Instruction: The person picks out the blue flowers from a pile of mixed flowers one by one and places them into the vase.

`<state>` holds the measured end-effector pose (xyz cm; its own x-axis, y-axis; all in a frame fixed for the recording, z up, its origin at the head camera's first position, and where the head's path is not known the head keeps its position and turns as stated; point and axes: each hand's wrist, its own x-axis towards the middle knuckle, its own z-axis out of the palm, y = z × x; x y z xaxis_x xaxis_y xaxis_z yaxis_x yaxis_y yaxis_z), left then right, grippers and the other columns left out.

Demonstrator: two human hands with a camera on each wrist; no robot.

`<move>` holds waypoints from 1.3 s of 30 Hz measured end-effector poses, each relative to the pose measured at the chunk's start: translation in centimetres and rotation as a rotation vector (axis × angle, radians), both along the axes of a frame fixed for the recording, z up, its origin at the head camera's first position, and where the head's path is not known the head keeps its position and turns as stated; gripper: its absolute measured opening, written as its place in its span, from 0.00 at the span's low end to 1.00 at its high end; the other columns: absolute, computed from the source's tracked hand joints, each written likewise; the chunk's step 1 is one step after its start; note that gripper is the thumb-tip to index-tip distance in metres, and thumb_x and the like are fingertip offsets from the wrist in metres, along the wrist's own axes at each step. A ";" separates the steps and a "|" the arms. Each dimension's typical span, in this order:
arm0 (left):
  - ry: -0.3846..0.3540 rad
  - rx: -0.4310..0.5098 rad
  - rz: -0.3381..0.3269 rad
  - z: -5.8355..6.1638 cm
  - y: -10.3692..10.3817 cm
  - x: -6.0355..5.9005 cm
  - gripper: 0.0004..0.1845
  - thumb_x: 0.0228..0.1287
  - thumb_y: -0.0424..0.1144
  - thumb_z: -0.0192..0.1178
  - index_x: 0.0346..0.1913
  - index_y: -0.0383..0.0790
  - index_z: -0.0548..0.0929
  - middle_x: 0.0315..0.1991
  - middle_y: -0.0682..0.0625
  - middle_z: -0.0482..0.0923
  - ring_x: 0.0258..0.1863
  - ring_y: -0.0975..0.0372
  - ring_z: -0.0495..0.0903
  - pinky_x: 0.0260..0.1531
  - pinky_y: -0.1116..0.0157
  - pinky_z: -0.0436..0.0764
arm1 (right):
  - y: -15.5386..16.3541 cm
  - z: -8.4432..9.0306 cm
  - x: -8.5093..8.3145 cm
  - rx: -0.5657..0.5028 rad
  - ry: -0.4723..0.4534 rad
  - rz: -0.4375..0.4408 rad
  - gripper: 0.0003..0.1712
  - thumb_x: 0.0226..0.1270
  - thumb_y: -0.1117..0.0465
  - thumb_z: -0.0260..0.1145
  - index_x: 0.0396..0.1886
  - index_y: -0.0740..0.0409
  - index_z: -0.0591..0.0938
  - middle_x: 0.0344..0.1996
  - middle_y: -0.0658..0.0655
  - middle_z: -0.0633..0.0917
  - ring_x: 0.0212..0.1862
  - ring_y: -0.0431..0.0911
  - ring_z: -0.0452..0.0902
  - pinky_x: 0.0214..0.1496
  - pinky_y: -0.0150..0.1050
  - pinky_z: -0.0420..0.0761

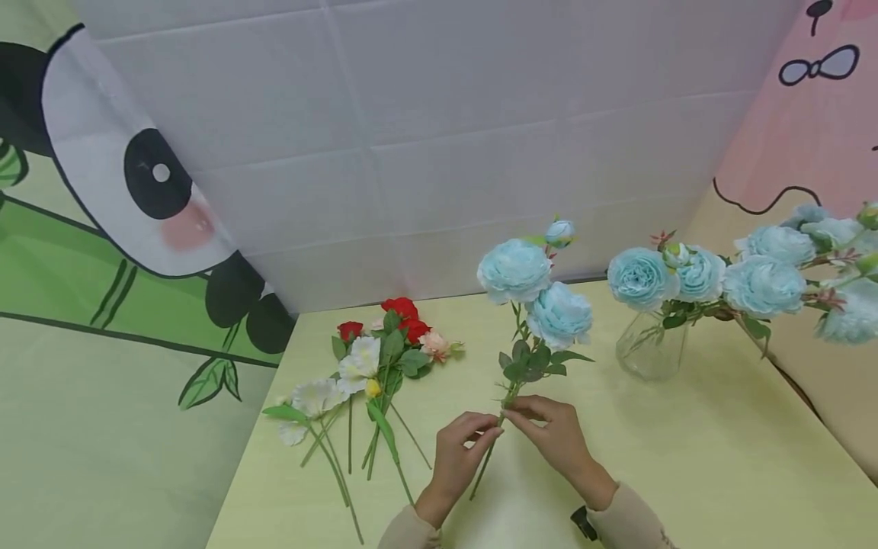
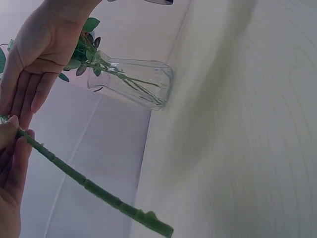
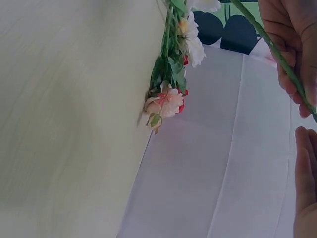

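A blue artificial flower stem (image 1: 516, 381) stands tilted above the pale yellow table (image 1: 686, 457), with two open blooms (image 1: 514, 271) and a bud at its top. My left hand (image 1: 490, 435) pinches the green stalk (image 2: 94, 191) between thumb and fingers, low down. My right hand (image 1: 514, 415) reaches in from the right with fairly straight fingers (image 2: 29, 94), their tips at the stalk just below the leaves. In the right wrist view the stalk (image 3: 277, 54) crosses the left hand's fingers (image 3: 292, 44), and my right fingertip (image 3: 303, 163) sits just under it.
A clear glass vase (image 1: 648, 347) with several blue flowers stands to the right, and it also shows in the left wrist view as the vase (image 2: 133, 82). Loose red, white and pink flowers (image 1: 370, 366) lie to the left. Printed fabric walls close in the table.
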<state>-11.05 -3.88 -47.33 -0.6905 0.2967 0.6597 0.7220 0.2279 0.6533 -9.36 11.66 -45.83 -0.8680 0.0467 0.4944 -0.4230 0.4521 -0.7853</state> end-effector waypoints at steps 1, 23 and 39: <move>-0.007 0.000 -0.003 0.0 0.0 0.0 0.06 0.48 0.24 0.65 0.32 0.30 0.83 0.28 0.42 0.82 0.25 0.56 0.82 0.25 0.77 0.79 | -0.1 0.4 0.1 -0.009 0.006 0.003 0.06 0.50 0.72 0.69 0.30 0.64 0.85 0.26 0.57 0.87 0.30 0.33 0.81 0.33 0.32 0.83; -0.334 0.048 -0.007 -1.9 -0.9 0.0 0.10 0.53 0.28 0.64 0.41 0.32 0.83 0.34 0.39 0.84 0.30 0.54 0.85 0.28 0.71 0.83 | 2.0 -1.5 -1.6 0.000 0.269 -0.157 0.14 0.42 0.76 0.72 0.33 0.64 0.85 0.27 0.56 0.86 0.30 0.38 0.82 0.31 0.20 0.78; -0.385 0.057 0.000 -2.0 -1.2 0.3 0.05 0.58 0.27 0.60 0.36 0.28 0.83 0.31 0.39 0.84 0.26 0.52 0.84 0.26 0.72 0.82 | 3.4 -1.0 -2.2 -0.023 0.324 -0.174 0.13 0.45 0.77 0.70 0.34 0.68 0.85 0.28 0.62 0.86 0.30 0.38 0.83 0.33 0.20 0.79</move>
<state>-10.70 -5.12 -49.35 -0.8908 0.2667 0.3679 0.4216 0.1833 0.8880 -11.55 15.08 -46.83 -0.6443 0.1944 0.7396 -0.5696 0.5233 -0.6337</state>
